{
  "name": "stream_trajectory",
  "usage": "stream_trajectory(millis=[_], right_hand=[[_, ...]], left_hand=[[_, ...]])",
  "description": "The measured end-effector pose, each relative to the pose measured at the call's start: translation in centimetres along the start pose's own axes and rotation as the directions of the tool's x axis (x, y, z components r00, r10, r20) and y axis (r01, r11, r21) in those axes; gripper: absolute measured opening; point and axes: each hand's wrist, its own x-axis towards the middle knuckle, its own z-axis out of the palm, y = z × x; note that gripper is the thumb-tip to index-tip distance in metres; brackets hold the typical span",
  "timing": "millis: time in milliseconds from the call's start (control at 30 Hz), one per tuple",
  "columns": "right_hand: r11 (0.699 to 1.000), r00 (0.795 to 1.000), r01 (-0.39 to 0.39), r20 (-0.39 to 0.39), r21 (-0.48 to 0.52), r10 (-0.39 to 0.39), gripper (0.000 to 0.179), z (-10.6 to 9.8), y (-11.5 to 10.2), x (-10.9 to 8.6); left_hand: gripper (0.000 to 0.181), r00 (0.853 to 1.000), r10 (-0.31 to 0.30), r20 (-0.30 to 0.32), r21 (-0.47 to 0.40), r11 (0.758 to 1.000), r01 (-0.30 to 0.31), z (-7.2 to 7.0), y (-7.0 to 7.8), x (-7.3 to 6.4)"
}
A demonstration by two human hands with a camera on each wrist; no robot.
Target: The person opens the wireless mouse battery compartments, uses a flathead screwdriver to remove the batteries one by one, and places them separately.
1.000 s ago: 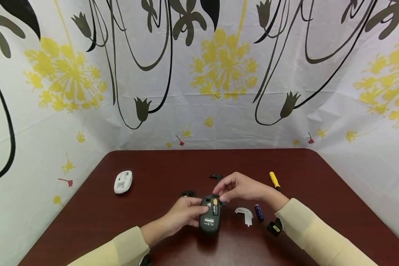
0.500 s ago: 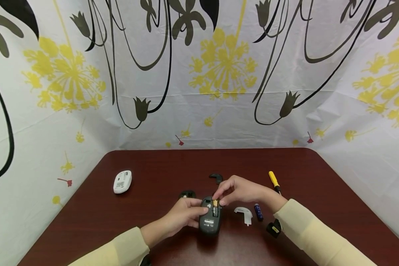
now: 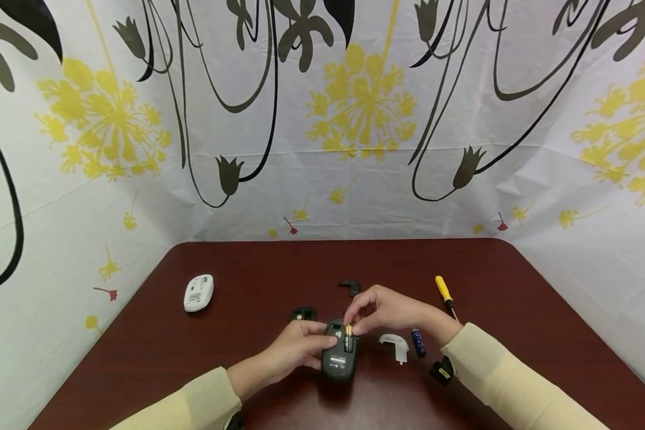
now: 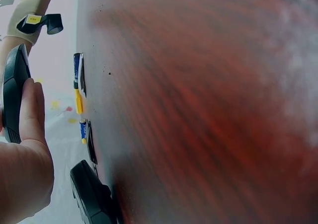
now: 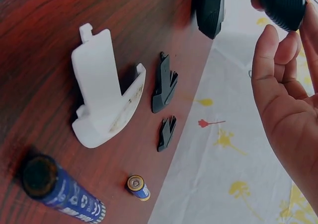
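My left hand [image 3: 301, 345] grips a dark computer mouse [image 3: 338, 364] underside up, its thumb on the near side of the open battery slot. A gold-and-black battery [image 3: 348, 343] lies in that slot, its upper end between the fingertips of my right hand [image 3: 388, 309]. Whether the battery is fully seated is too small to tell. In the left wrist view, the mouse [image 4: 16, 92] is edge-on above the table. Beside my right hand on the table are a white battery cover [image 3: 396, 346] and a blue battery [image 3: 418, 343].
A white mouse [image 3: 199, 293] lies underside up at the left. Another dark mouse [image 3: 303, 313] sits behind my left hand. Farther back is a black cover [image 3: 350, 287]; a yellow-handled screwdriver [image 3: 443, 289] lies at the right. The right wrist view shows a small battery [image 5: 138, 187] near the covers.
My right hand has moved slightly down and toward the mouse, its fingertips now at the battery's upper end. The left hand and mouse have stayed nearly still.
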Motion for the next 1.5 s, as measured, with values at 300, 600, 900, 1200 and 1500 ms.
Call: stream_trajectory(millis=[300,600,900,1200,1500], right_hand=[[1.0,1.0,-0.017,-0.002,-0.019,0.017,0.014,0.1,-0.4,0.1],[1.0,0.999,-0.005,0.047,-0.007,0.006,0.012,0.1,-0.6,0.3],[0.999,0.998,0.004,0.063,0.046,-0.007,0.011,-0.2,-0.9,0.3],[0.985,0.998,0.044,0.026,0.168,-0.049,0.012,-1.3,-1.1,-0.1],[0.924,0.998,0.033,-0.064,0.38,-0.009,0.015,-2.9,-0.6,-1.0]], left_hand=[[0.04,1.0,0.0,0.006,0.005,1.0,0.0,0.0,0.0,0.0],[0.04,1.0,-0.003,0.005,0.013,1.0,0.003,0.1,0.2,-0.1],[0.039,1.0,-0.02,0.013,0.011,1.0,0.019,0.0,0.3,-0.2],[0.039,1.0,-0.02,0.009,0.004,1.0,0.02,0.1,0.3,-0.2],[0.04,1.0,-0.019,-0.004,0.008,1.0,0.019,0.0,0.6,-0.3]])
